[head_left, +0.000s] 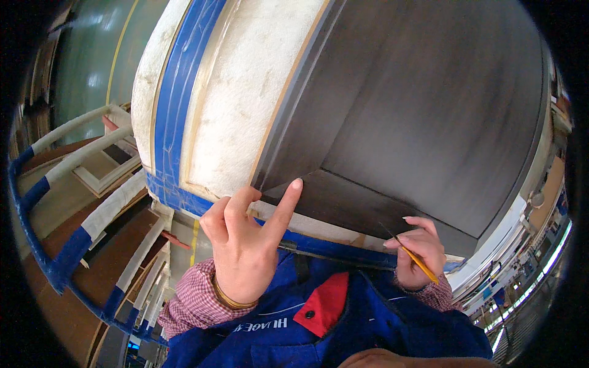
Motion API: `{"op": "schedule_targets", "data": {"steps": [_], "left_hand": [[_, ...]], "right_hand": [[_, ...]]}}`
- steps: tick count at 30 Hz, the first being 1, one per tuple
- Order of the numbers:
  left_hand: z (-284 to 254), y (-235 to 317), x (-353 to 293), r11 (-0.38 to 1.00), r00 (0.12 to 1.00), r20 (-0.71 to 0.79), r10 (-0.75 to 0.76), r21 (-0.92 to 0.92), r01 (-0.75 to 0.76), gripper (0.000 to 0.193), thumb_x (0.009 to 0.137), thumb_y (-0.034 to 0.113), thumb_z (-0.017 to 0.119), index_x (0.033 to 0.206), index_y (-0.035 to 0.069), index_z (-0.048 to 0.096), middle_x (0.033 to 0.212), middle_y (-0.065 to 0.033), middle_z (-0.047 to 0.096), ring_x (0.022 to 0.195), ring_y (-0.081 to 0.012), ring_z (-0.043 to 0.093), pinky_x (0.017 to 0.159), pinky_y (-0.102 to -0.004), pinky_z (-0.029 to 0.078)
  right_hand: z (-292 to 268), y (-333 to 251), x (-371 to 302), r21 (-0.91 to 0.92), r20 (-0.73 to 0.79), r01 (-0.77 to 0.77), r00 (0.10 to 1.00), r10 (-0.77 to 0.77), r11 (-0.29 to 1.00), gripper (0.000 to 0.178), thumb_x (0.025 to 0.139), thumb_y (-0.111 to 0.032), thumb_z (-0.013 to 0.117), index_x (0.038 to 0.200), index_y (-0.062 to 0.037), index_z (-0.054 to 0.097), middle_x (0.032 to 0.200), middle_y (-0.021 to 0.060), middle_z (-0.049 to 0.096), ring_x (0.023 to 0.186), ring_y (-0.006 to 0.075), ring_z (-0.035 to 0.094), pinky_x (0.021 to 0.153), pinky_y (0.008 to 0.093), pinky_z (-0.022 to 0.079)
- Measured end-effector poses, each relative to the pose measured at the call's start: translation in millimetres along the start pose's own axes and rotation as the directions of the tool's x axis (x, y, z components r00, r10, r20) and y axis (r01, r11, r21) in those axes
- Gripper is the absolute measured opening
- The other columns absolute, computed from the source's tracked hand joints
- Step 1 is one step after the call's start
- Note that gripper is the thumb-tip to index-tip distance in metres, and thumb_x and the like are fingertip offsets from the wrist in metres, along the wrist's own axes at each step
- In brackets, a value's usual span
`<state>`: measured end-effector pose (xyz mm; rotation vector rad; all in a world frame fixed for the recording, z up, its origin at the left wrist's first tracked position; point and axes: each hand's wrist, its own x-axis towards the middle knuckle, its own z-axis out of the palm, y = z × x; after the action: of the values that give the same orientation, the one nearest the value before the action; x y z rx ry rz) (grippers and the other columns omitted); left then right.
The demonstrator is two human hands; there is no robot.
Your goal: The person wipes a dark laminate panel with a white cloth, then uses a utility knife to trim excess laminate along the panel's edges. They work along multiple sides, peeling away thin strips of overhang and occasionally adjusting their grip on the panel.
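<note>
A dark brown framed door panel (pixel 429 116) lies flat before me, its near left corner toward my left hand. My left hand (pixel 248 239) rests at that corner, with its index finger stretched out onto the dark frame by the mitred joint. The other fingers are bent near the panel's edge, and nothing shows in them. Beyond the near right part of the frame, my right hand (pixel 420 254) pinches a thin yellow-handled fine brush (pixel 418 264). Its slender dark tip points up and left, over the frame's near edge; whether it touches the surface I cannot tell.
White padding (pixel 242 92) and blue tape (pixel 178 98) cover the support under the panel. At the left stands a rack (pixel 46 245) with wrapped arms in blue and white, holding panels and a white frame (pixel 107 175). More stacked pieces (pixel 491 285) line the right.
</note>
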<state>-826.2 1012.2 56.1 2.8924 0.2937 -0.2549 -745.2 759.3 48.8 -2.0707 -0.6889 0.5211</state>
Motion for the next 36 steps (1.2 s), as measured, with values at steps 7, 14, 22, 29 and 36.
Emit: {"op": "schedule_targets", "data": {"steps": [7,14,22,29,36], "left_hand": [[2.5,4.3,0.8,1.0,1.0,0.005,0.023,0.007,-0.023,0.063,0.064,0.001,0.056,0.122,0.023,0.062,0.107,-0.007,0.044,0.095,-0.0233,0.038,0.084,-0.0326,0.033],[0.3,5.2,0.5,1.0,1.0,0.02,0.023,-0.014,-0.023,0.061,0.065,0.003,0.057,0.122,0.022,0.062,0.106,-0.0071,0.043,0.096,-0.0237,0.038,0.085,-0.0325,0.033],[-1.9,0.8,-1.1,1.0,1.0,0.013,0.014,-0.022,-0.014,0.058,0.068,0.003,0.054,0.122,0.022,0.062,0.107,-0.0067,0.044,0.097,-0.0242,0.038,0.085,-0.0323,0.033],[-1.8,-2.2,-4.4,1.0,1.0,0.009,0.007,0.006,-0.007,0.061,0.068,0.001,0.053,0.123,0.023,0.061,0.106,-0.0072,0.044,0.097,-0.0248,0.038,0.087,-0.0346,0.032],[-11.3,-5.1,-4.8,0.948,0.952,0.069,0.299,-0.13,-0.289,0.055,0.077,0.0,0.047,0.132,-0.001,0.046,0.141,-0.0221,0.039,0.12,-0.0274,0.047,0.096,-0.0381,0.038]], "right_hand": [[1.7,0.2,-0.3,0.003,-0.022,0.031,0.999,-0.031,1.0,0.019,0.08,0.0,0.062,0.097,-0.0095,0.062,0.084,0.0032,0.07,0.077,0.0192,0.067,0.091,0.0442,0.046],[1.1,-3.7,0.8,0.018,-0.002,-0.012,1.0,0.012,1.0,0.018,0.079,0.001,0.062,0.092,-0.0106,0.064,0.084,0.0022,0.07,0.077,0.0191,0.067,0.091,0.0435,0.046],[1.6,-4.9,-1.6,0.014,-0.014,-0.042,0.999,0.042,0.999,0.017,0.078,-0.001,0.063,0.09,-0.013,0.065,0.085,0.001,0.071,0.08,0.0177,0.067,0.093,0.0421,0.045],[-0.5,-7.3,-8.8,-0.015,-0.048,-0.026,0.999,0.025,1.0,0.018,0.078,0.0,0.062,0.092,-0.0113,0.064,0.085,0.0017,0.071,0.076,0.0187,0.067,0.092,0.0428,0.045],[-8.1,-20.8,-31.0,-0.128,-0.062,0.028,0.997,-0.036,0.991,0.027,0.074,0.004,0.065,0.097,-0.0096,0.061,0.082,0.0034,0.07,0.075,0.0188,0.067,0.089,0.0413,0.048]]}}
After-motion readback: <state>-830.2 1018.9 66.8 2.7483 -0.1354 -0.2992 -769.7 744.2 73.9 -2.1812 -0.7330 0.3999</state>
